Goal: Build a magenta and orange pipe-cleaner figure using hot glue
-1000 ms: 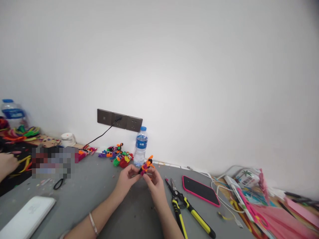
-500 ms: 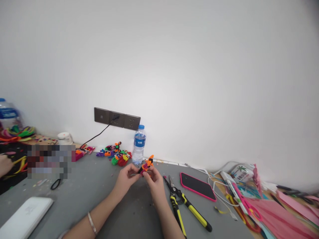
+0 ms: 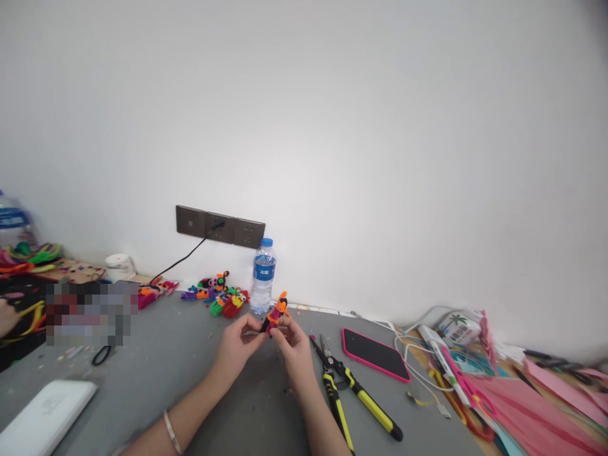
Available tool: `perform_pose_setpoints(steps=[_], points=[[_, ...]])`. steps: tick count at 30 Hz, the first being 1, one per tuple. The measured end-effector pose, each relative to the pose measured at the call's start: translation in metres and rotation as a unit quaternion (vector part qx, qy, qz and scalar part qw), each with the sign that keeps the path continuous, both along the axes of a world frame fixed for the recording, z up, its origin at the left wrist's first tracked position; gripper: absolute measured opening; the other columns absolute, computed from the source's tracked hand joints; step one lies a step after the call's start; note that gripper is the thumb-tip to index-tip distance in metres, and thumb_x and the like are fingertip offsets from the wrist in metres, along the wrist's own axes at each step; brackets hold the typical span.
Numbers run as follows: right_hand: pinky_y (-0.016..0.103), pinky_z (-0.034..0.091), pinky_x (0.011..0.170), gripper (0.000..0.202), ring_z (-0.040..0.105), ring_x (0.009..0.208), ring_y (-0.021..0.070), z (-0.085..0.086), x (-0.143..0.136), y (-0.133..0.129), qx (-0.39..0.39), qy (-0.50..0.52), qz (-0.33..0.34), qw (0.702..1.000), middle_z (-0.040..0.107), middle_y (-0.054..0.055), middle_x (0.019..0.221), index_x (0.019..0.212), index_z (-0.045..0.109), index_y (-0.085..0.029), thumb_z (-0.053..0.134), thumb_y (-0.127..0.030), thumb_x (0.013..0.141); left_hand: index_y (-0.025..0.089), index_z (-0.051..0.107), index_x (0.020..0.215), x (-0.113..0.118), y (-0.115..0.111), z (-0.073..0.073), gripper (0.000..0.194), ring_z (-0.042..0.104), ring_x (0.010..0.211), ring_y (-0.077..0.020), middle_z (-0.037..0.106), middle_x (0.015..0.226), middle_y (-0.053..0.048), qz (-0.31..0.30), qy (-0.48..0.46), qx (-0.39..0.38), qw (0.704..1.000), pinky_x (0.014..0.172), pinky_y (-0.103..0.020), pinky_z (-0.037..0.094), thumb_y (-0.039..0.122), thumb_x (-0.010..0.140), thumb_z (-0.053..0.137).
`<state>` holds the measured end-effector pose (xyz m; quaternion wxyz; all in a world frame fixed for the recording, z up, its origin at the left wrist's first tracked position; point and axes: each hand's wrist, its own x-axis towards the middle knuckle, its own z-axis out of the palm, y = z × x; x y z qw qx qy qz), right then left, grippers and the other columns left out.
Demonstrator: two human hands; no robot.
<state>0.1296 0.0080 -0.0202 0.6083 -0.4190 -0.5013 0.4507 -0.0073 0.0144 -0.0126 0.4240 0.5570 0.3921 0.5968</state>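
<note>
Between my two hands, a little above the table, is a small fuzzy pipe-cleaner figure [image 3: 277, 312] in orange, purple and black. My left hand [image 3: 239, 339] pinches its dark lower left side between thumb and fingers. On the other side, my right hand [image 3: 291, 342] grips it low down with thumb and fingertips, which hide part of it. Black-and-yellow pliers [image 3: 339, 373] with parted jaws lie just right of my right hand. Behind the figure stands a water bottle [image 3: 263, 275], and to its left several finished-looking pipe-cleaner figures [image 3: 232, 303] rest in a cluster.
A pink-cased phone [image 3: 375, 354] lies right of the pliers, beside white cables [image 3: 418, 364]. Scissors [image 3: 479, 402] and pink sheets [image 3: 527, 405] cover the right side. At left are a white power bank [image 3: 50, 415], another person's hand [image 3: 7, 316] and pipe-cleaner bundles [image 3: 33, 253].
The figure has turned slightly between my fingers, so more of its purple middle shows. Both hands keep their hold. The whole view has shifted a little.
</note>
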Motion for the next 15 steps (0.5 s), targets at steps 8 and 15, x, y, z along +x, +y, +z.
perform_pose_setpoints(steps=[8,15], points=[[0.029,0.046,0.066,0.029,0.062,0.070,0.0200,0.0004,-0.0002,0.0009,-0.010,0.010,0.016,1.000,0.070,0.005,0.081,0.085,0.066,-0.018,0.073,-0.041,0.069,0.017,0.055,0.065,-0.0015,-0.0002,-0.0017,0.021,0.062,0.066,-0.0160,0.059,0.065,0.002,-0.013,0.022,-0.003,1.000,0.062,-0.026,0.054,0.028,0.066,0.073],[0.028,0.044,0.064,0.028,0.060,0.069,0.0189,0.0041,-0.0030,-0.0013,-0.007,0.026,0.010,1.000,0.069,0.004,0.077,0.083,0.066,-0.018,0.074,-0.040,0.069,0.018,0.053,0.064,0.0007,-0.0039,0.0018,0.019,0.055,0.056,-0.0132,0.055,0.060,0.003,0.010,0.088,0.028,0.996,0.053,-0.021,0.045,0.027,0.070,0.068]])
